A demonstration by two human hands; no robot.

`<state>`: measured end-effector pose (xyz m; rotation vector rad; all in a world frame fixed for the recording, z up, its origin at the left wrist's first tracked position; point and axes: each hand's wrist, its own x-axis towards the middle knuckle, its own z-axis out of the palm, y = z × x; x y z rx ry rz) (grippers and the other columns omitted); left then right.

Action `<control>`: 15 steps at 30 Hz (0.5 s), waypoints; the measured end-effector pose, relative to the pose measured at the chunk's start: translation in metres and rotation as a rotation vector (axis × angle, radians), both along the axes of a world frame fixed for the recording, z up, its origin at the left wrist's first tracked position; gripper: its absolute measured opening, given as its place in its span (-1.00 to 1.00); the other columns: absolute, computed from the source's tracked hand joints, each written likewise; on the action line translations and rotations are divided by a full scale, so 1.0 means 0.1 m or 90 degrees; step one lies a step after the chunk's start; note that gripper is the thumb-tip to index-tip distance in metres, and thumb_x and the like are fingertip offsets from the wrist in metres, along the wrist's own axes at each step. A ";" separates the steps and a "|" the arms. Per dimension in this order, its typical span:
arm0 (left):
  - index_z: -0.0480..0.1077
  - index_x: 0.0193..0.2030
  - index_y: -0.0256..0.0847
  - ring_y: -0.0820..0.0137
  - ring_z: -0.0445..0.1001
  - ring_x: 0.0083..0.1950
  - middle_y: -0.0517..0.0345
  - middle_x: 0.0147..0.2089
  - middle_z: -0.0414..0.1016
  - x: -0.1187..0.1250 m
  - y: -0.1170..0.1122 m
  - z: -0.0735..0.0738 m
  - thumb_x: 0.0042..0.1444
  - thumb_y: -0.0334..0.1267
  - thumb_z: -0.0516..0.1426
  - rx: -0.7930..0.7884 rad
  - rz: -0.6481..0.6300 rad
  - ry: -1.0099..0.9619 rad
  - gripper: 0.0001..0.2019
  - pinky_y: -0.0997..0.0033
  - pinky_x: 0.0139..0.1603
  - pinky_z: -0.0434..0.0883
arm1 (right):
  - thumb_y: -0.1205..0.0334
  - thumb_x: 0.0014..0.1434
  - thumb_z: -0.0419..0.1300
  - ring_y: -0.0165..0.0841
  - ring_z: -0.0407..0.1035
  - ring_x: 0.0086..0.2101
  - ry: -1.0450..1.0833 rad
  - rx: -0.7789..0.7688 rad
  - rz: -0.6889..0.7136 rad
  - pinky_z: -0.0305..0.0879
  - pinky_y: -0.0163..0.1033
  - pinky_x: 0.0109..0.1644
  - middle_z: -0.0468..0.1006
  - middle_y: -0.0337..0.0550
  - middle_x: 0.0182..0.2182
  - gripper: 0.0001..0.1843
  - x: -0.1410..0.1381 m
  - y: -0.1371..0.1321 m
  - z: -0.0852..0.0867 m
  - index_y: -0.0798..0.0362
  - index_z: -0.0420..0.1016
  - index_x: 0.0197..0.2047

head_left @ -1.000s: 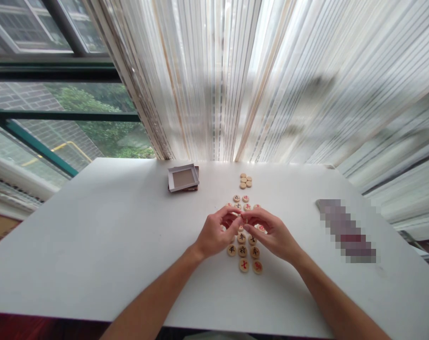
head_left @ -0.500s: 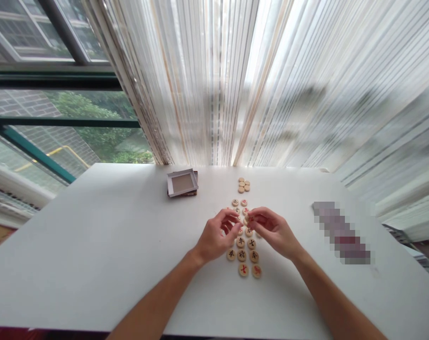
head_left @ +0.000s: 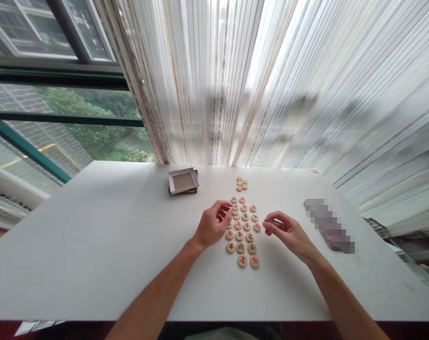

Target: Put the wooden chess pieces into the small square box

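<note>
Holding what looks like a pale round piece (head_left: 264,225) edge-on between thumb and fingertips, the right hand (head_left: 288,234) in the head view hangs just beside the right edge of a block of discs; its grip is narrow, and the face of that piece cannot be read from here. The left hand (head_left: 213,226) sits at the block's left edge, fingers curled and thumb slightly apart from them, with no piece visible in the gap; its fingertips overlap the nearest discs in the picture, and whether they touch cannot be told.

Lying flat between the two hands, the marked discs (head_left: 240,248) run in uneven rows toward the person; some bear red characters, others black; the two nearest the person are red, and one at the left is partly hidden by the left hand. Beyond the block, a small cluster of pale discs (head_left: 239,183) stands close together; to its left, well apart, a shallow open tray (head_left: 183,181) rests slightly askew on a dark box (head_left: 191,191); far to the right lies a pixelated object (head_left: 328,224); all this is on a white table (head_left: 94,245), with a striped sheer curtain (head_left: 200,85) behind it and a window (head_left: 90,106) at the left.
</note>
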<state>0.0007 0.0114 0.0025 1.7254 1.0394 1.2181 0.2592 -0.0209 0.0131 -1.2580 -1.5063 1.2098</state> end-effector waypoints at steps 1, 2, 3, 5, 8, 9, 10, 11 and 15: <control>0.41 -0.04 -0.20 0.43 0.54 -0.35 0.11 -0.25 0.59 0.00 0.00 0.00 0.28 -0.16 0.14 0.002 0.001 0.000 -0.80 0.47 -0.32 0.52 | 0.02 0.19 0.35 -0.33 0.48 -0.34 -0.016 -0.009 -0.007 0.41 -0.21 -0.19 0.55 -0.19 -0.35 -0.73 0.03 -0.06 -0.03 0.01 0.48 -0.18; 0.41 -0.03 -0.20 0.44 0.54 -0.35 0.11 -0.25 0.59 0.00 0.00 0.01 0.28 -0.16 0.14 0.003 0.001 0.001 -0.79 0.47 -0.33 0.51 | 0.00 0.20 0.34 -0.31 0.50 -0.33 -0.027 -0.020 -0.013 0.42 -0.19 -0.17 0.56 -0.18 -0.34 -0.72 0.07 -0.10 -0.06 0.01 0.48 -0.18; 0.41 -0.03 -0.20 0.44 0.54 -0.36 0.11 -0.25 0.59 0.00 -0.01 0.01 0.28 -0.16 0.14 0.004 0.000 0.001 -0.79 0.47 -0.34 0.51 | -0.02 0.20 0.33 -0.28 0.52 -0.31 -0.033 -0.031 -0.018 0.42 -0.17 -0.14 0.57 -0.17 -0.33 -0.70 0.09 -0.15 -0.09 0.01 0.47 -0.17; 0.41 -0.03 -0.19 0.43 0.55 -0.36 0.11 -0.26 0.59 0.00 -0.01 0.01 0.28 -0.16 0.14 0.003 -0.005 0.003 -0.80 0.48 -0.36 0.50 | -0.04 0.21 0.31 -0.24 0.55 -0.26 -0.038 -0.054 -0.023 0.43 -0.13 -0.08 0.59 -0.14 -0.31 -0.68 0.14 -0.21 -0.16 0.01 0.46 -0.14; 0.41 -0.03 -0.19 0.42 0.55 -0.36 0.11 -0.26 0.59 0.00 -0.01 0.01 0.29 -0.16 0.14 0.001 -0.008 0.008 -0.79 0.47 -0.35 0.51 | -0.06 0.22 0.29 -0.21 0.55 -0.20 -0.036 -0.069 -0.016 0.43 -0.10 -0.01 0.61 -0.09 -0.24 -0.66 0.18 -0.27 -0.23 0.02 0.45 -0.11; 0.40 -0.02 -0.19 0.42 0.55 -0.36 0.12 -0.27 0.59 0.00 -0.01 0.01 0.29 -0.16 0.14 0.000 -0.008 0.009 -0.79 0.47 -0.34 0.51 | -0.07 0.23 0.28 -0.21 0.54 -0.18 -0.037 -0.069 -0.012 0.43 -0.10 0.00 0.61 -0.07 -0.22 -0.65 0.19 -0.28 -0.25 0.02 0.45 -0.10; 0.40 -0.02 -0.19 0.42 0.54 -0.36 0.12 -0.27 0.59 0.00 -0.01 0.00 0.28 -0.16 0.14 0.000 -0.007 0.011 -0.79 0.46 -0.33 0.51 | -0.07 0.23 0.27 -0.21 0.54 -0.18 -0.040 -0.067 -0.009 0.43 -0.11 0.00 0.61 -0.07 -0.20 -0.65 0.19 -0.29 -0.25 0.02 0.45 -0.10; 0.40 -0.02 -0.19 0.42 0.54 -0.36 0.12 -0.27 0.59 0.00 0.00 0.00 0.28 -0.16 0.14 0.000 -0.005 0.012 -0.79 0.45 -0.32 0.52 | -0.08 0.24 0.26 -0.22 0.53 -0.17 -0.045 -0.065 -0.008 0.43 -0.11 0.01 0.61 -0.07 -0.19 -0.65 0.19 -0.29 -0.26 0.02 0.46 -0.10; 0.41 -0.02 -0.19 0.43 0.53 -0.37 0.12 -0.28 0.59 0.00 0.00 0.00 0.27 -0.15 0.15 -0.003 0.006 0.010 -0.78 0.46 -0.32 0.51 | -0.08 0.24 0.25 -0.27 0.51 -0.24 -0.081 -0.059 -0.002 0.44 -0.17 -0.07 0.59 -0.12 -0.26 -0.66 0.15 -0.28 -0.26 0.02 0.46 -0.13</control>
